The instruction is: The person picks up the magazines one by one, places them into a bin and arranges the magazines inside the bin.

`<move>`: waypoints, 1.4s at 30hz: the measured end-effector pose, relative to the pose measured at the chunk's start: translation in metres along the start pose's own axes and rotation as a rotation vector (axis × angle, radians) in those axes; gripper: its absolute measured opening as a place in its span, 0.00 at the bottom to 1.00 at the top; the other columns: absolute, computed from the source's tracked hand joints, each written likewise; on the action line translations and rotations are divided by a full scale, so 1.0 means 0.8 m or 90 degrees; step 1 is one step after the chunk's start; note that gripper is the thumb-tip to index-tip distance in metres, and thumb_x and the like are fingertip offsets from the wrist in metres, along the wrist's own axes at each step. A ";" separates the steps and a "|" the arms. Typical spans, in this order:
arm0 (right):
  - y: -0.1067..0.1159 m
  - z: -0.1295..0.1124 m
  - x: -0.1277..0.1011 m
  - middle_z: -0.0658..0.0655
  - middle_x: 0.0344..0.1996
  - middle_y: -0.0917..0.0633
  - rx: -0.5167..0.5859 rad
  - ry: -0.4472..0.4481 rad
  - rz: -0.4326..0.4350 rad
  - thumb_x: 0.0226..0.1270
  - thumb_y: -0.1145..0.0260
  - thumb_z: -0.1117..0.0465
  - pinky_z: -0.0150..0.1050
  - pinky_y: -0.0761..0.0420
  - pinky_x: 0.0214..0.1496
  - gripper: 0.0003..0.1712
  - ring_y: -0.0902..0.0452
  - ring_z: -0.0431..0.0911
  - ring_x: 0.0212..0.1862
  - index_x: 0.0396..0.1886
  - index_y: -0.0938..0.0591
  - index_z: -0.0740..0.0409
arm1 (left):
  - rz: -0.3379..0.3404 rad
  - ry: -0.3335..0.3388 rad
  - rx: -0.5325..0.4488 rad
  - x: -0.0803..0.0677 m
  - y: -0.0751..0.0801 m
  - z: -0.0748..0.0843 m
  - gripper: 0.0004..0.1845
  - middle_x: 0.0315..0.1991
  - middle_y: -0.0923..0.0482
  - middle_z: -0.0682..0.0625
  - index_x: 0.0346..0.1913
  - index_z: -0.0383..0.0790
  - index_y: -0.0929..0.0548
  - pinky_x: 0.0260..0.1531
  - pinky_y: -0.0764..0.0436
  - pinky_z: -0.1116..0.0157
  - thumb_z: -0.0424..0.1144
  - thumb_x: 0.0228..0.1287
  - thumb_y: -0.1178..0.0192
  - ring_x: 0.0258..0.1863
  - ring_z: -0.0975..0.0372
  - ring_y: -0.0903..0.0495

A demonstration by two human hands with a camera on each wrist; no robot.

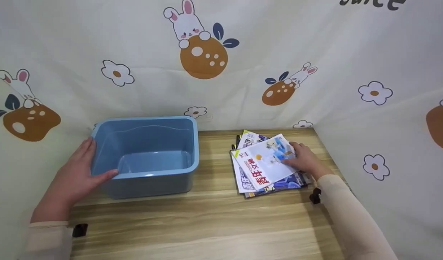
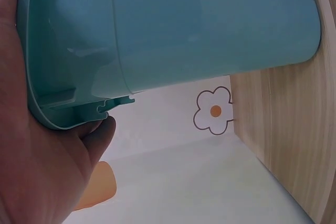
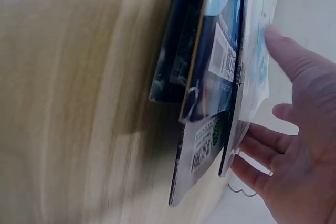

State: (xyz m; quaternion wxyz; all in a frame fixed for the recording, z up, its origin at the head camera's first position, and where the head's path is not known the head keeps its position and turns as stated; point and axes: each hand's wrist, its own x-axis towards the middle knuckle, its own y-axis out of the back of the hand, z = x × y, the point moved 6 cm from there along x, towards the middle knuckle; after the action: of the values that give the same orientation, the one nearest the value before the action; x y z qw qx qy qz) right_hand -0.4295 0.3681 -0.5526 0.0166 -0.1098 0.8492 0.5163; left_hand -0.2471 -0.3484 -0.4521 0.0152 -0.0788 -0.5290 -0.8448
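A blue plastic bin (image 1: 149,184) stands upright on the table with its inside bare. My left hand (image 1: 77,175) grips its left end, thumb over the front rim and fingers along the left side; the left wrist view shows fingertips (image 2: 102,137) curled round the rim. To the right lies an untidy stack of magazines (image 1: 293,182). My right hand (image 1: 306,159) pinches the right edge of the top magazine (image 1: 264,159), which has a white cover with red characters. In the right wrist view the thumb (image 3: 289,51) lies on the cover and the fingers are at its edge.
The wood-grain table (image 1: 207,227) runs beneath everything. A pale curtain (image 1: 142,32) printed with rabbits and flowers hangs behind and along both sides. Black pen-like ends (image 1: 237,140) poke out at the stack's left edge.
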 end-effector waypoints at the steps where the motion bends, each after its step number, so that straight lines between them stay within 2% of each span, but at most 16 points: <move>1: 0.000 0.001 0.002 0.82 0.81 0.40 0.005 -0.001 -0.003 0.71 0.21 0.40 0.73 0.40 0.83 0.61 0.41 0.77 0.80 0.89 0.41 0.64 | -0.001 -0.001 0.000 0.000 0.000 0.000 0.69 0.90 0.63 0.31 0.90 0.32 0.59 0.67 0.41 0.17 0.73 0.68 0.32 0.87 0.30 0.57; 9: 0.008 0.000 0.012 0.84 0.81 0.43 0.006 -0.013 -0.019 0.64 0.14 0.43 0.75 0.39 0.81 0.66 0.42 0.79 0.80 0.89 0.41 0.62 | -0.001 0.001 -0.001 0.001 0.000 0.003 0.70 0.90 0.64 0.31 0.90 0.32 0.59 0.67 0.41 0.17 0.73 0.68 0.32 0.87 0.30 0.58; 16: 0.006 0.008 0.014 0.86 0.83 0.49 0.030 -0.076 -0.066 0.60 0.13 0.38 0.73 0.46 0.84 0.73 0.48 0.80 0.82 0.91 0.46 0.61 | -0.001 0.003 -0.005 0.000 -0.001 0.003 0.69 0.90 0.64 0.31 0.90 0.32 0.58 0.67 0.42 0.17 0.73 0.68 0.32 0.87 0.31 0.59; 22: 0.007 0.015 0.015 0.87 0.81 0.44 0.054 -0.052 -0.059 0.60 0.12 0.40 0.71 0.47 0.85 0.74 0.47 0.79 0.82 0.90 0.47 0.64 | 0.008 -0.006 -0.010 0.001 -0.002 0.003 0.68 0.90 0.62 0.29 0.89 0.29 0.57 0.69 0.41 0.18 0.70 0.69 0.31 0.87 0.32 0.58; 30: 0.011 0.015 0.016 0.84 0.80 0.40 0.078 -0.030 -0.042 0.62 0.13 0.43 0.71 0.45 0.85 0.67 0.43 0.77 0.81 0.89 0.41 0.63 | 0.015 -0.006 -0.013 0.000 -0.003 0.000 0.68 0.90 0.62 0.30 0.89 0.29 0.56 0.68 0.41 0.18 0.71 0.68 0.31 0.87 0.31 0.58; 36: 0.019 0.001 0.005 0.75 0.85 0.41 0.141 -0.017 -0.060 0.66 0.15 0.50 0.71 0.50 0.87 0.59 0.49 0.73 0.86 0.88 0.37 0.61 | 0.013 0.003 -0.009 -0.001 -0.003 -0.003 0.69 0.90 0.63 0.31 0.90 0.31 0.57 0.67 0.41 0.18 0.72 0.68 0.31 0.87 0.31 0.58; 42: 0.025 0.013 0.001 0.71 0.87 0.43 0.205 -0.015 -0.064 0.73 0.20 0.49 0.73 0.50 0.86 0.50 0.50 0.71 0.86 0.88 0.32 0.51 | 0.013 0.006 -0.006 -0.002 -0.003 -0.004 0.69 0.90 0.63 0.32 0.90 0.32 0.58 0.67 0.41 0.17 0.72 0.67 0.31 0.87 0.31 0.58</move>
State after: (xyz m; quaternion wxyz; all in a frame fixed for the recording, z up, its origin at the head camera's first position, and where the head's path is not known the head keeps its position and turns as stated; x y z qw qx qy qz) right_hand -0.4349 0.3863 -0.5402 0.0696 -0.1417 0.9141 0.3735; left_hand -0.2464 -0.3501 -0.4554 0.0258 -0.0800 -0.5244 -0.8473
